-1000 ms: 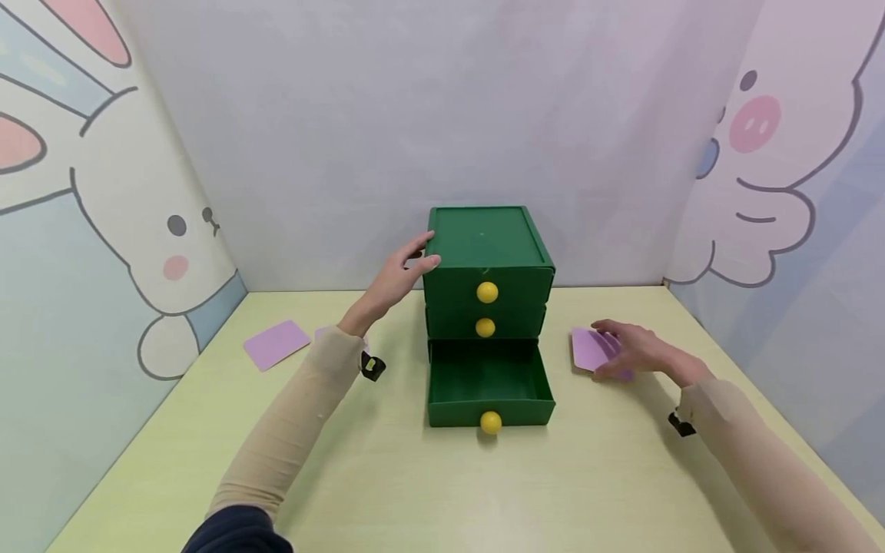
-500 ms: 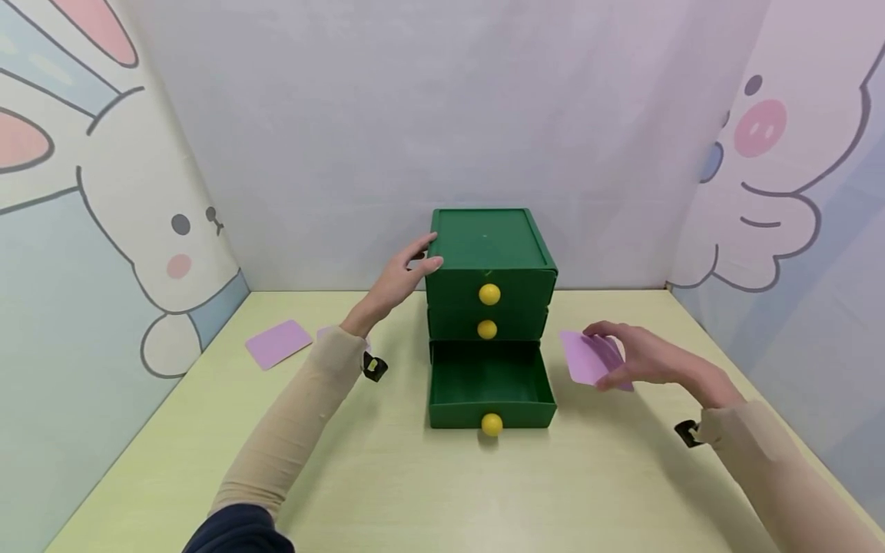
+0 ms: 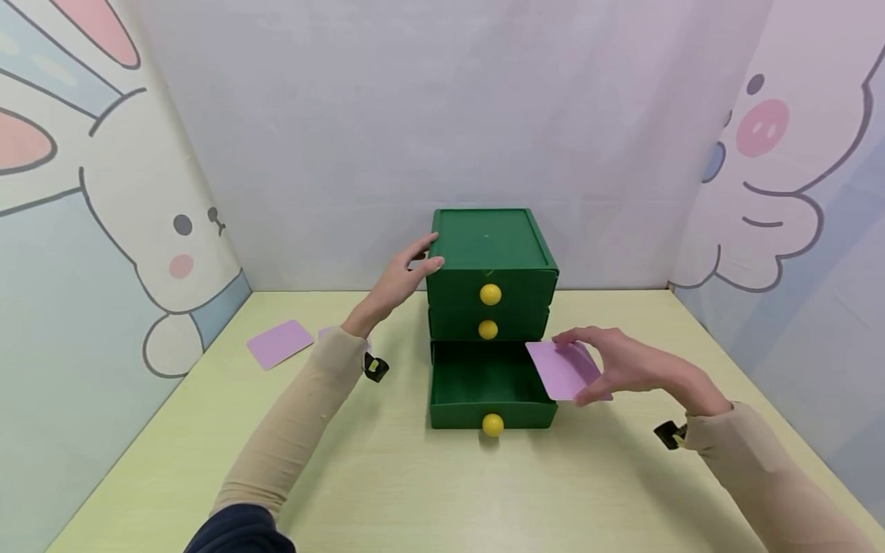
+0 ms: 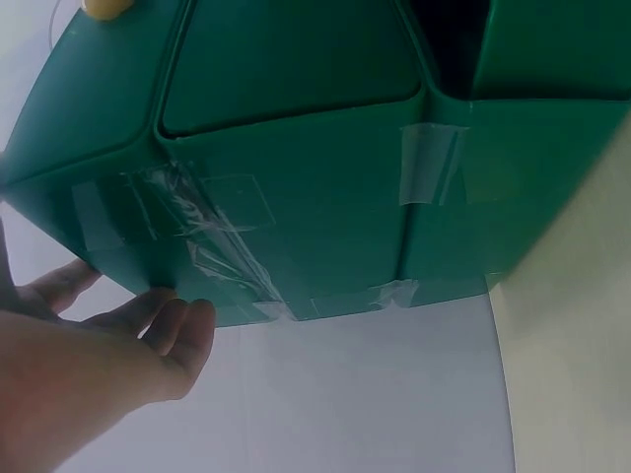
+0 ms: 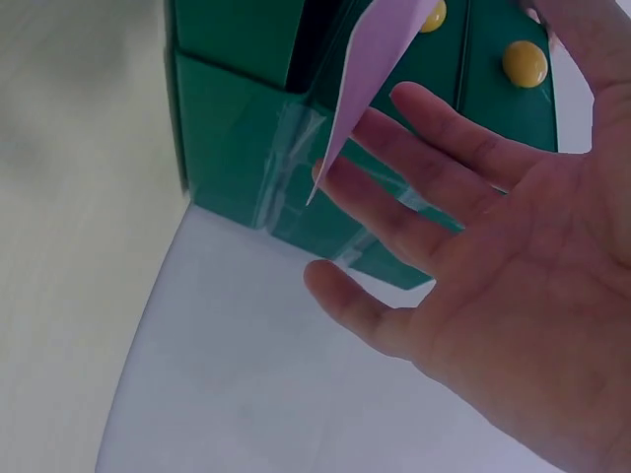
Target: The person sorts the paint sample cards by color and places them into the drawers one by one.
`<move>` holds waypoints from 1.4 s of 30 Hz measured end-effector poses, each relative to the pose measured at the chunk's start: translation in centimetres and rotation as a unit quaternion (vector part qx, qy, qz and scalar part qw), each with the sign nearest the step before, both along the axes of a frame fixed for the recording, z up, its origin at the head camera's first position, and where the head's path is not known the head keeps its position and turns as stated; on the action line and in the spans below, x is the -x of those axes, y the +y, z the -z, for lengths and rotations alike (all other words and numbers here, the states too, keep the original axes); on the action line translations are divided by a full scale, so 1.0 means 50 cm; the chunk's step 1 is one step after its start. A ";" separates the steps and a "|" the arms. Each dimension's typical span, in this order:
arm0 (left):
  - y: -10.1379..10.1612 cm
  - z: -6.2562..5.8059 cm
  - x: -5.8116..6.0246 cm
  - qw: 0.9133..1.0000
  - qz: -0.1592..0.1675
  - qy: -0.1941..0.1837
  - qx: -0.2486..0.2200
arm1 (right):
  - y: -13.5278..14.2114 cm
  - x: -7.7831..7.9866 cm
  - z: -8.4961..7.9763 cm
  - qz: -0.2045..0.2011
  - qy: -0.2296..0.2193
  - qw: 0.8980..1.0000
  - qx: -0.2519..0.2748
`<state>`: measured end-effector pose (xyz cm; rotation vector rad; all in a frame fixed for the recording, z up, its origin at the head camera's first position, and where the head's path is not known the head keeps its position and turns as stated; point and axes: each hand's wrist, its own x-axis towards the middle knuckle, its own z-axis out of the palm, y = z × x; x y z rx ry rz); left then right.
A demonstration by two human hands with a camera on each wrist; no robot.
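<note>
A green drawer cabinet with yellow round knobs stands at the back middle of the table. Its bottom drawer is pulled out. My left hand rests on the cabinet's upper left edge, fingers fairly straight; in the left wrist view its fingertips lie along the cabinet's side. Between thumb and fingers, my right hand pinches a pink card. That card is tilted, and its left part overlaps the drawer's right side in the head view. From the right wrist, the card shows nearly edge-on before the fingers.
On the table's left lies another pink card. Behind the left forearm a further pink card is mostly hidden. A pale back wall and printed side walls enclose the table.
My right hand has lifted the pink card from the table's right side and carried it left to the drawer's edge. My left hand stays on the cabinet.
</note>
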<state>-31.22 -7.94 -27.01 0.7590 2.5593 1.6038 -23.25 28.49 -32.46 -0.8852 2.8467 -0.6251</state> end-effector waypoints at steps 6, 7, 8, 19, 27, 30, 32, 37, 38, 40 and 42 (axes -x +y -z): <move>0.001 0.002 0.001 1.000 0.003 0.004 -0.001 | -0.042 0.005 0.005 -0.015 0.002 1.000 -0.004; 0.001 0.001 0.000 1.000 0.003 0.005 0.000 | -0.048 0.006 0.005 -0.015 0.002 1.000 -0.005; 0.001 0.001 0.000 1.000 0.004 0.005 -0.001 | -0.054 0.006 0.005 -0.013 0.003 1.000 -0.008; -0.004 0.040 0.054 1.000 0.005 0.011 -0.015 | -0.100 0.011 0.005 -0.016 0.020 1.000 -0.017; -0.005 0.045 0.055 1.000 -0.003 0.019 -0.012 | -0.123 0.013 0.004 -0.017 0.014 1.000 -0.017; -0.006 0.045 0.054 1.000 -0.005 0.019 -0.010 | -0.122 0.010 -0.005 -0.018 0.007 1.000 0.001; -0.006 0.046 0.054 1.000 -0.008 0.017 -0.008 | -0.117 0.009 -0.019 -0.024 0.024 0.999 0.034; -0.003 0.051 0.055 1.000 -0.003 0.013 -0.008 | -0.088 0.026 -0.081 -0.027 0.166 0.965 0.199; -0.004 0.051 0.056 1.000 -0.001 0.013 -0.007 | -0.083 0.036 -0.094 -0.017 0.195 0.954 0.228; -0.008 0.051 0.057 1.000 0.003 0.016 -0.008 | -0.073 0.059 -0.117 0.012 0.222 0.939 0.264; -0.017 0.050 0.059 1.000 0.007 0.019 -0.008 | -0.065 0.085 -0.133 0.052 0.203 0.940 0.269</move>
